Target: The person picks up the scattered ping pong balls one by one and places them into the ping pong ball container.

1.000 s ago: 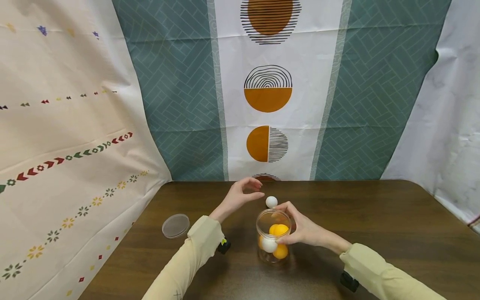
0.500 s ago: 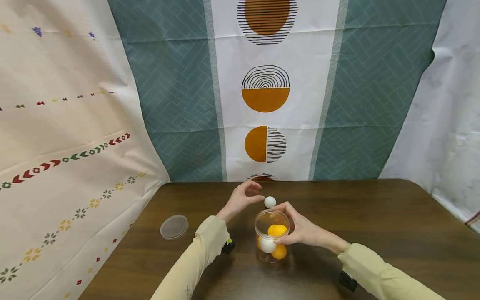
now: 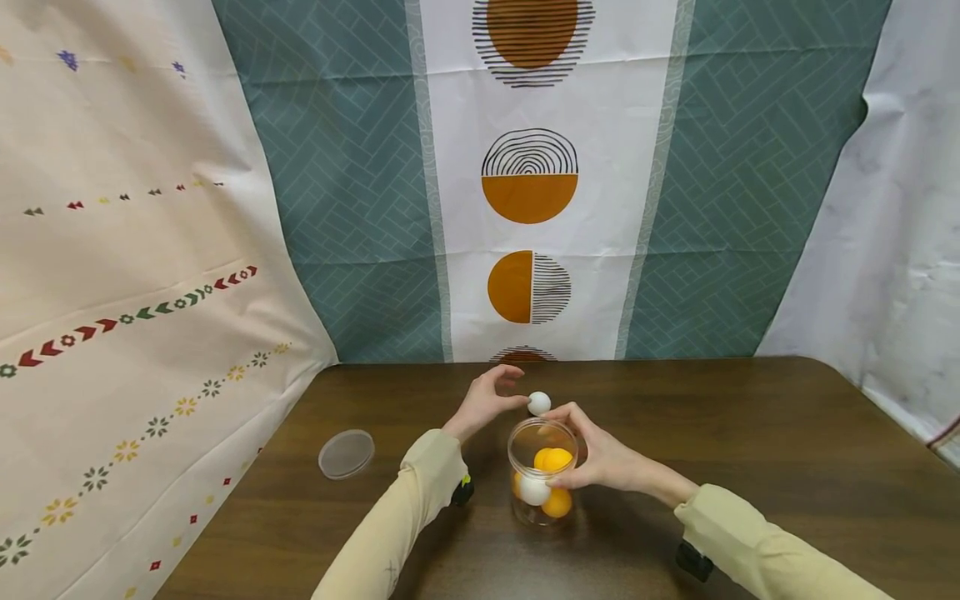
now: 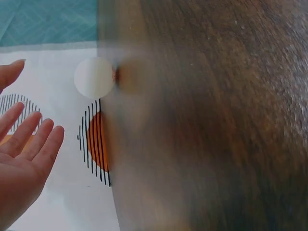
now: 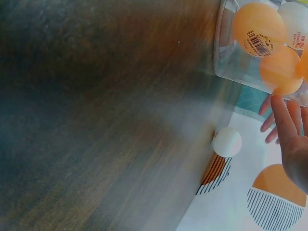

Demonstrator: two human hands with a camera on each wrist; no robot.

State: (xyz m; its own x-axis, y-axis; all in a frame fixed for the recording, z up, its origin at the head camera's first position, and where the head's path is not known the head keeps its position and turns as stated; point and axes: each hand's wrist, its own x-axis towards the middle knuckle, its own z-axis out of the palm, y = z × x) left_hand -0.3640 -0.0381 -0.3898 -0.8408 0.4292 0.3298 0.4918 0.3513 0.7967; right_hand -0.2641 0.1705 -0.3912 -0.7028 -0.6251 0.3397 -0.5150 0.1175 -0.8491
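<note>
In the head view my right hand [image 3: 609,460] grips a clear plastic jar [image 3: 520,447] around its upper side, thumb in front and fingers behind. The jar stands upright and uncovered, with several orange and white table tennis balls inside; a barcode shows on one orange ball [image 5: 259,29] in the right wrist view. Behind the jar a loose white table tennis ball [image 3: 539,403] lies on the table. Just left of that ball is my left hand [image 3: 483,404], thumb tip right at its edge and the fingers loosely bent above. The left wrist view shows this white ball [image 4: 95,78] beyond the spread fingers [image 4: 41,139].
A round clear lid [image 3: 347,454] lies flat at the left of the dark wooden table [image 3: 712,408]. Patterned cloth [image 3: 375,208] hangs along the table's back edge, and a cream cloth [image 3: 150,292] borders the left side.
My left hand has moved slightly right and down, closer to the loose white ball. The right hand keeps its grip on the jar. The whole head view has shifted a little.
</note>
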